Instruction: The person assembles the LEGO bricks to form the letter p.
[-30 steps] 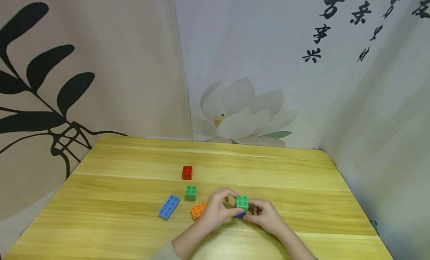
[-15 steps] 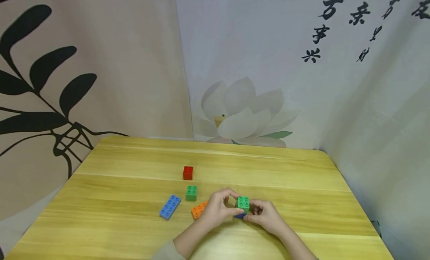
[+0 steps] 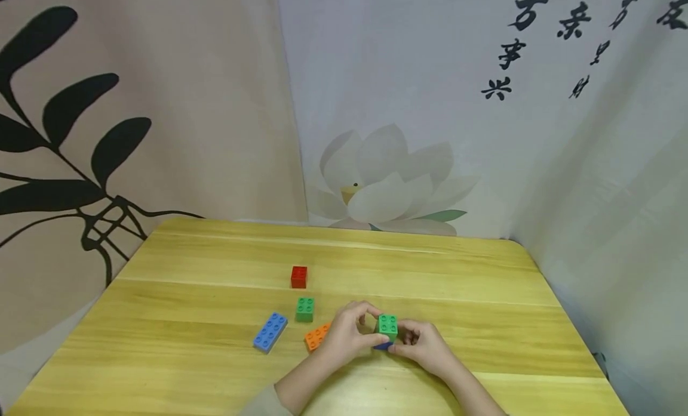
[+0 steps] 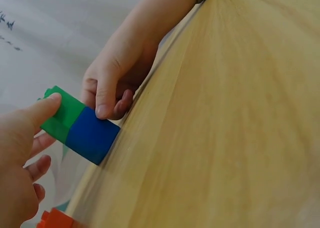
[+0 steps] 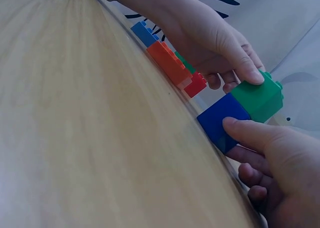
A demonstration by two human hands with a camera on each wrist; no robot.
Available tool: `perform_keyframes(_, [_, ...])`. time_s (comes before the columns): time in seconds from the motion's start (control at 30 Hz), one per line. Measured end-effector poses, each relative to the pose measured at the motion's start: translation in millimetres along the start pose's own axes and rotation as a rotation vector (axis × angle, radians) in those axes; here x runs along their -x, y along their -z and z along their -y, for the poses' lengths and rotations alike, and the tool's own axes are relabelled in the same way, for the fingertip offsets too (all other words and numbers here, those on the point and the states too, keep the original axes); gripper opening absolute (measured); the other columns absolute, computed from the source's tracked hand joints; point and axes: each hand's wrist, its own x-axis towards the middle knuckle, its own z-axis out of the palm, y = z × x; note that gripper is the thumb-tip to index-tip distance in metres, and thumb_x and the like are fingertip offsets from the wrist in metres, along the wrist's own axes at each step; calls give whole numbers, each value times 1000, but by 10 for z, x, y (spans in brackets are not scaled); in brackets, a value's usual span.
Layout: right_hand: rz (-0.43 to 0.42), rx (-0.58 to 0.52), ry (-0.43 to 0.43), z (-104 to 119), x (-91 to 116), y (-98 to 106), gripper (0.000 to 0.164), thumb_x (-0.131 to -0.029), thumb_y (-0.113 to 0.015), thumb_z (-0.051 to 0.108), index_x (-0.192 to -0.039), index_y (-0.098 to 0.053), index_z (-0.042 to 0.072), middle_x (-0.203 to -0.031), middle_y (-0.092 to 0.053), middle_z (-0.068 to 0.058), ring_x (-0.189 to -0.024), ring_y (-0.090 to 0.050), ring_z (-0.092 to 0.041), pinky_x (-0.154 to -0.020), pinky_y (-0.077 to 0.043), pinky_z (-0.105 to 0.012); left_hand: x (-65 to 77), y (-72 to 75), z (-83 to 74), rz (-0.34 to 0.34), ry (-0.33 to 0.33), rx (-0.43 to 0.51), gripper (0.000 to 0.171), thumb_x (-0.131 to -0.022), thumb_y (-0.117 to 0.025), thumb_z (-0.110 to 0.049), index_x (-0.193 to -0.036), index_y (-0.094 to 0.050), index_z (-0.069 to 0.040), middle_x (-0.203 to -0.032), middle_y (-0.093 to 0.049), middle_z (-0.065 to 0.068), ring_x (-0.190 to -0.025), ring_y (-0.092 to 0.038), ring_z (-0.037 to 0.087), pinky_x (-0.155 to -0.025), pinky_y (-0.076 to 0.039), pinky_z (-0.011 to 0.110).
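Note:
A green toy brick [image 3: 387, 326] sits squarely on top of a dark blue brick [image 4: 94, 136], making a two-brick stack on the table. My left hand [image 3: 349, 337] pinches the green brick between thumb and index finger from the left. From the right, my right hand [image 3: 426, 345] pinches the blue brick below, its thumb flat on the brick's near side, as the right wrist view shows. Both wrist views show the two bricks flush against each other. Behind my left hand, an orange brick [image 3: 317, 336] is partly hidden in the head view.
Left of my hands, a long light blue brick [image 3: 270, 332] lies slanted on the wooden table [image 3: 161, 356]. A second green brick [image 3: 304, 309] stands beyond the orange one, and a red brick [image 3: 299, 277] is farther back. Printed curtains [image 3: 408, 105] hang behind and along the sides.
Both hands keep their grip on the stacked bricks, which stay in place. Only a slight shift of the head view is visible.

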Motion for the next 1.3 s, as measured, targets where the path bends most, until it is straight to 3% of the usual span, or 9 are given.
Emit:
perform_keyframes(0.13, [-1, 9, 1, 3, -1, 2, 38, -77, -81, 22, -111, -69, 10, -73, -58, 4, -63, -48, -7, -54, -43, -22, 15, -4, 4, -10, 26, 32, 39, -69, -86, -26, -103, -68, -19, -92, -60, 2, -80, -50, 20, -65, -43, 24])
perform_keyframes(0.43, [7, -10, -38, 39, 5, -10, 38, -77, -81, 16, -112, -68, 9, -75, -59, 3, -64, -48, -8, -56, -42, -20, 37, 46, 5, -6, 3, 37, 50, -72, -83, -30, -115, -66, -12, -105, -62, -7, -90, -53, 20, -75, -48, 35])
perform_keyframes(0.67, [7, -10, -45, 210, 29, 8, 38, -78, -79, 7, -113, -65, -1, -73, -57, -3, -63, -47, -10, -55, -41, -20, 83, 140, -26, -20, -12, 36, 51, -73, -83, -31, -118, -65, -14, -105, -62, -11, -92, -53, 23, -77, -48, 38])
perform_keyframes(0.83, [7, -21, -73, 89, 15, 3, 43, -77, -80, 13, -116, -65, 3, -72, -55, 0, -63, -46, -9, -56, -41, -20, 145, 218, -43, -42, -7, 63, 49, -72, -84, -28, -116, -66, -16, -104, -62, -11, -92, -53, 27, -76, -48, 41])
perform_keyframes(1.03, [-10, -69, -56, -2, 19, 8, 46, -76, -82, 21, -116, -66, 5, -73, -55, -1, -63, -47, -10, -55, -42, -22, 249, 340, -35, -56, 7, 60, 47, -72, -84, -24, -115, -66, -15, -102, -62, -11, -91, -54, 29, -71, -50, 36])
perform_keyframes(1.3, [-55, -148, -23, 17, 42, 10, 48, -76, -81, 13, -119, -62, 0, -74, -56, -3, -62, -47, -9, -54, -41, -20, 375, 500, 14, -83, 25, 51, 47, -72, -83, -30, -113, -67, -16, -102, -63, -13, -96, -56, 26, -80, -48, 35])
